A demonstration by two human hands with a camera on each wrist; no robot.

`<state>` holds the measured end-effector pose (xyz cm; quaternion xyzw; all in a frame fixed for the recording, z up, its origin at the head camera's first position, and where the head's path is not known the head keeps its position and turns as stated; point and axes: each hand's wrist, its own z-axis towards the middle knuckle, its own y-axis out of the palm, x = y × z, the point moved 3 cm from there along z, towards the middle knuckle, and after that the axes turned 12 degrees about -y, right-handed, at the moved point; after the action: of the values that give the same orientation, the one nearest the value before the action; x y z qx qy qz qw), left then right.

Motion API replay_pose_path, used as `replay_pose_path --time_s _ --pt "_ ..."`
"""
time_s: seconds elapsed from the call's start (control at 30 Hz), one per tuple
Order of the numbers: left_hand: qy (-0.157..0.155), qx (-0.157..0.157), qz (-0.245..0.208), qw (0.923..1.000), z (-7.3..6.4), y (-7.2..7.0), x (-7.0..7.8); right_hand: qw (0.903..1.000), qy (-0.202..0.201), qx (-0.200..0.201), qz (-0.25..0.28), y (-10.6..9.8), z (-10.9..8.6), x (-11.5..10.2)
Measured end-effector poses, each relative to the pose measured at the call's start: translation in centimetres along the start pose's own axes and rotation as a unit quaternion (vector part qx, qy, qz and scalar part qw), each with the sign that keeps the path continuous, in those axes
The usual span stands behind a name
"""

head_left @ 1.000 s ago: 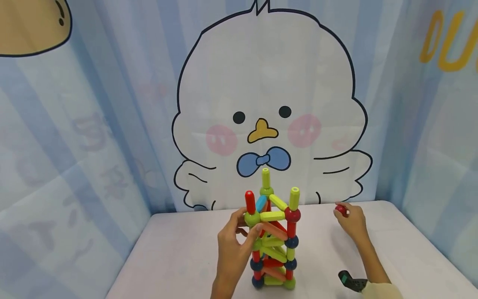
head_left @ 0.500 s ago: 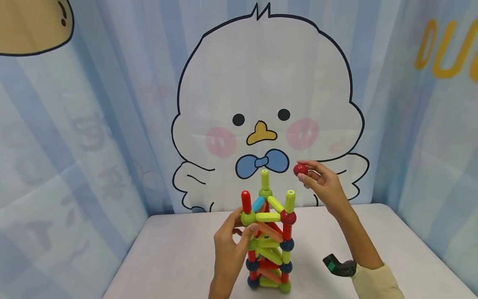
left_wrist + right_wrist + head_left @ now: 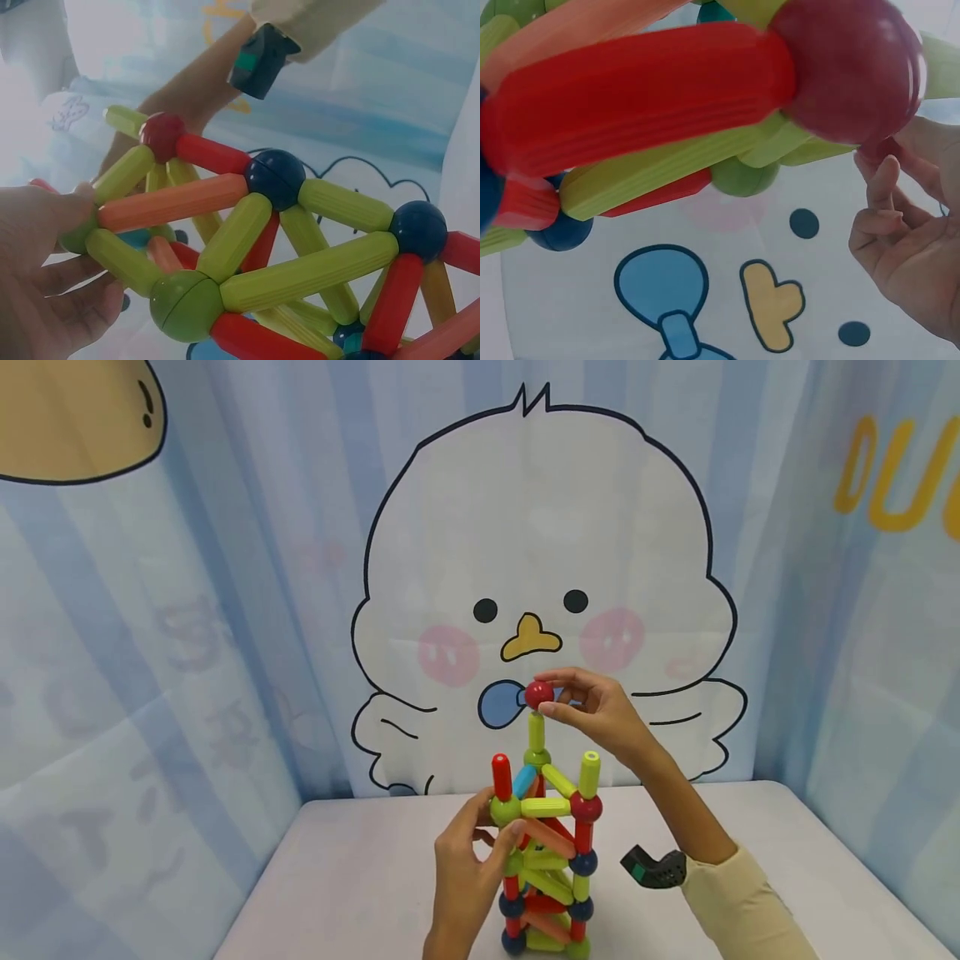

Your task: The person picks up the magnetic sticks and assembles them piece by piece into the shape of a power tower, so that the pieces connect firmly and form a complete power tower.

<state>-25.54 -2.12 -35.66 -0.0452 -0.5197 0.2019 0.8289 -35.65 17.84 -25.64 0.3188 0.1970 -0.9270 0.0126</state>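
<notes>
A tower of coloured rods and balls stands upright on the table. My left hand holds its upper left corner, thumb and fingers around a green ball; the left wrist view shows this hand at the frame's left edge. Between thumb and fingertips my right hand pinches a red ball at the top of the rear yellow-green rod. Whether ball and rod touch is hard to tell. In the right wrist view another red ball on the tower partly hides the pinched one.
A red rod and a yellow-green rod point up from the tower's front corners. The white table ends at a curtain printed with a cartoon bird. A black device sits at the right wrist.
My right hand has lifted the red ball from the table's far right side and carried it left to above the tower's rear rod. My left hand stays at the same corner.
</notes>
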Motion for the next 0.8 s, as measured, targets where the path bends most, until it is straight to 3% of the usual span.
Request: replay_pose_path --time_s 0.23,0.43,0.6,0.8 --pt "0.002 0.005 -0.002 1.0 -0.2 -0.1 0.0 0.9986 0.019 -0.044 0.022 0.6 -1.4 1.3" --pt "0.055 0.033 -0.03 0.9975 -0.1 -0.1 0.1 0.9963 0.023 -0.06 0.057 2.0 -3.2 3.1" --pt "0.059 0.05 -0.071 0.9944 0.4 -0.1 0.4 0.9937 0.029 -0.036 0.102 3.4 -3.8 3.6" --pt "0.043 0.07 -0.107 0.9909 1.0 0.0 1.3 0.9875 -0.005 -0.013 0.157 4.1 -3.9 1.7"
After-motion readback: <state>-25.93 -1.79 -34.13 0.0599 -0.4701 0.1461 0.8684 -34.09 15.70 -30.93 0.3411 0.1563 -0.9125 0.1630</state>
